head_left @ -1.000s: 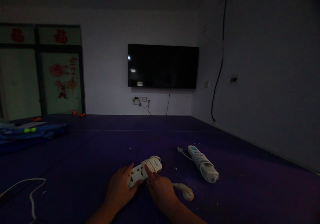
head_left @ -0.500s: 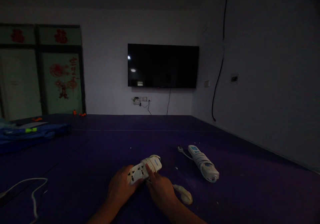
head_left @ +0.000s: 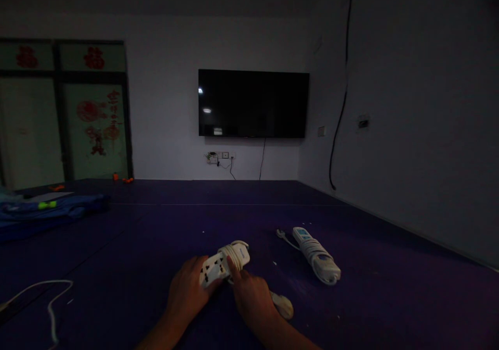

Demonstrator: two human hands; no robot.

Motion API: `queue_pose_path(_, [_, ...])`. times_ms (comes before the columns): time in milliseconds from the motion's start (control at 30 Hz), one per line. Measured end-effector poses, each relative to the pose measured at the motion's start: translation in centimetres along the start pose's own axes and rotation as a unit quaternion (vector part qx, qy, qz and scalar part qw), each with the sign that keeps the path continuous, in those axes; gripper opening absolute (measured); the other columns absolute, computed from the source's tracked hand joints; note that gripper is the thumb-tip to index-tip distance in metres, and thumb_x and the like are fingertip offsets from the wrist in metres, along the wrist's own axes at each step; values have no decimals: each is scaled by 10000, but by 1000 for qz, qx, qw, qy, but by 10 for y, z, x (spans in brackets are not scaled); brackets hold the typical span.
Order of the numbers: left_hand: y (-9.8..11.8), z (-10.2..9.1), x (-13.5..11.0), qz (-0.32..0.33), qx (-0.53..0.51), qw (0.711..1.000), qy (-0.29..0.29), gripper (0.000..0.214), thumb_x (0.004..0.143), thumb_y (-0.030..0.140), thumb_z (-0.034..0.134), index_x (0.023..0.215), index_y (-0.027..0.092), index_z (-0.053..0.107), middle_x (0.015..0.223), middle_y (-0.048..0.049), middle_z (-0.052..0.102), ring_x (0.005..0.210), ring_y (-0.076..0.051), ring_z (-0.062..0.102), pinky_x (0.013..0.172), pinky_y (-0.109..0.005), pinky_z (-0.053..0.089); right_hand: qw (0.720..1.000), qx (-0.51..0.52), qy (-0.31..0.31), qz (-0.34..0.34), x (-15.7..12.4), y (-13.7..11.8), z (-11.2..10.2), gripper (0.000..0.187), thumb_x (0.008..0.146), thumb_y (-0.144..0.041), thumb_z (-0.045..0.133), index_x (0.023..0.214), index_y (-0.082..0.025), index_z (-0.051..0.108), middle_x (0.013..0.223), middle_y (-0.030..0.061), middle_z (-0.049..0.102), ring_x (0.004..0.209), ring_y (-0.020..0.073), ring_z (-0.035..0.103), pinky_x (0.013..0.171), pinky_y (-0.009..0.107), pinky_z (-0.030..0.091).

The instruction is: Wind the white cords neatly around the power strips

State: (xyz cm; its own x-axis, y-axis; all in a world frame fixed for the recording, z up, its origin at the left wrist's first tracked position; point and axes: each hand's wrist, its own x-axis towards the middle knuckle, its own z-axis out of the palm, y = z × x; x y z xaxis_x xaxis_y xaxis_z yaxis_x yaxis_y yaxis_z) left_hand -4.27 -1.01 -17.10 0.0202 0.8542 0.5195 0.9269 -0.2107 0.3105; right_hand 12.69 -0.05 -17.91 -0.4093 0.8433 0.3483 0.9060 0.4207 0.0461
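A white power strip (head_left: 213,270) lies low in the middle of the head view, its cord (head_left: 233,255) coiled around its far end. My left hand (head_left: 189,287) grips its near end, fingers over the socket face's left edge and thumb along the front. My right hand (head_left: 252,297) is closed at the coil, index finger pressed on the wound cord; its other fingers are curled out of sight. The white plug (head_left: 283,305) on the cord's end sticks out to the right of my right hand, partly hidden by it.
A second white power strip (head_left: 318,259), also wrapped in its cord, lies to the right on the purple surface (head_left: 163,225). A loose white cable (head_left: 50,308) is at the left front. Blue cloth (head_left: 74,207) lies at the far left. Beyond stands a wall with a television (head_left: 253,104).
The plug has drawn slightly left, closer to my right hand, which now covers more of it. The power strip has shifted only a little; both hands stay on it.
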Motion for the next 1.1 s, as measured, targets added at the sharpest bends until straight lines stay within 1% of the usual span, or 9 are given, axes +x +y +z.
queue_pose_path(133, [-1,1,0,7,8,1000,9,483,752,506,533,1129,205,543,1083,-83,613,1001,-238,556,844,-346,417,1000,-17,-1,-15,0,-1,1,629,754,-30,404,1359,-183,328,919,127,665,675,215,653,557,270,478])
queue_pose_path(267, [-2,1,1,23,8,1000,11,474,742,455,571,1141,201,541,1082,-79,613,1003,-232,550,865,-339,405,1000,-19,-7,-18,0,-1,1,645,741,-16,399,1364,-167,323,971,141,652,696,220,652,570,283,483])
queue_pose_path(367, [-4,2,0,42,9,999,19,476,734,459,582,1136,207,549,1108,-83,604,1026,-242,536,884,-349,393,1000,8,-1,-18,0,0,1,666,741,-27,411,1379,-181,295,1001,132,650,731,227,653,602,292,485])
queue_pose_path(533, [-7,6,-1,79,34,996,28,463,742,459,575,1144,232,552,1112,-78,603,1019,-254,524,868,-371,381,998,62,5,14,0,0,-3,692,760,-34,418,1403,-209,233,1001,103,664,793,216,653,650,270,472])
queue_pose_path(667, [-7,7,-1,118,56,990,53,469,758,479,555,1157,235,549,1086,-81,613,985,-262,524,865,-403,361,997,80,10,21,0,-1,-1,710,775,-70,432,1421,-178,160,996,116,666,802,212,651,658,259,464])
queue_pose_path(733, [-7,7,-1,135,58,987,59,467,768,488,541,1161,236,548,1087,-81,612,980,-259,523,871,-402,356,996,83,7,21,0,0,1,691,792,-94,428,1423,-162,152,1000,125,665,800,212,650,659,255,463])
queue_pose_path(833, [-6,6,-2,150,62,985,60,449,788,487,514,1165,246,546,1098,-77,609,976,-255,522,868,-395,360,996,82,1,22,0,0,2,667,814,-116,422,1422,-164,152,990,125,669,789,218,651,647,259,465])
queue_pose_path(967, [-5,7,-2,164,61,982,65,429,795,432,518,1177,237,533,1117,-80,600,982,-254,518,868,-399,367,997,75,3,28,0,0,0,667,816,-85,424,1421,-177,156,961,120,677,763,215,658,624,252,467])
queue_pose_path(1100, [-6,8,-2,169,45,982,65,440,763,337,554,1180,200,527,1121,-99,592,999,-261,516,863,-402,392,998,61,5,30,1,0,-1,675,801,-45,431,1413,-195,191,956,105,679,742,212,661,595,244,468])
